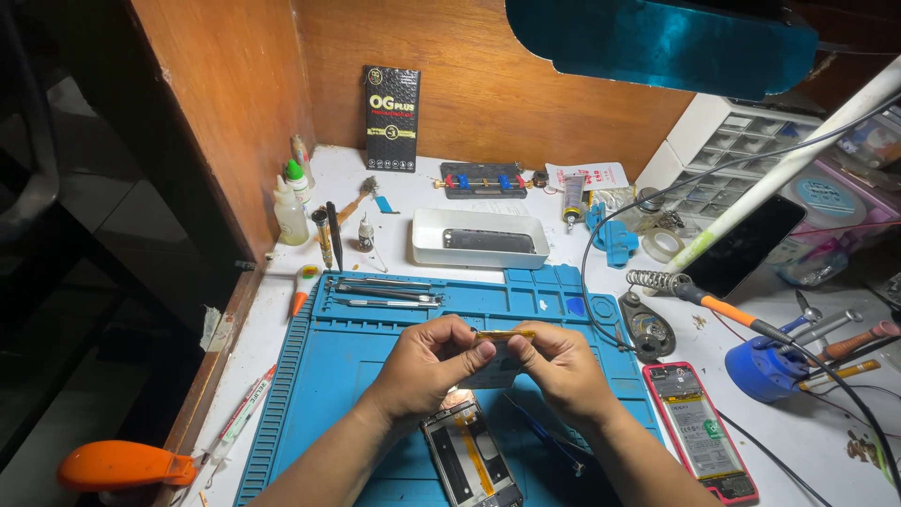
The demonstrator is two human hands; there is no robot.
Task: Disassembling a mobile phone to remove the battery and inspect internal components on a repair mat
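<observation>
— How is the thin yellow strip (504, 333) held?

— It is pinched at each end, the left hand (427, 366) and right hand (560, 368) closed on it with the fingers (479, 351), so it is kept taut above the blue mat (357, 376).

— And the opened phone (469, 455)?

— It is laid flat on the mat just below the hands, within reach. A second opened phone (699, 432) is set aside on the counter (807, 441).
</observation>
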